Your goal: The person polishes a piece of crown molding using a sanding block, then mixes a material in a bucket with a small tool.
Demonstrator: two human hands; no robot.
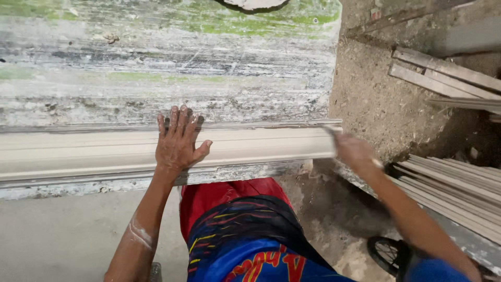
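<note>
Moulding strip (pixel 104 151) lies lengthwise along the bench (pixel 156 68) near edge. Left hand (pixel 177 141), open and flat, presses it down, likely for steadiness. Right hand (pixel 355 151), blurred at the strip's right end, grip indeterminate.

Worn, paint-streaked workbench (pixel 156 62), a long pale plaster moulding (pixel 78 151) flat along its near edge
</note>
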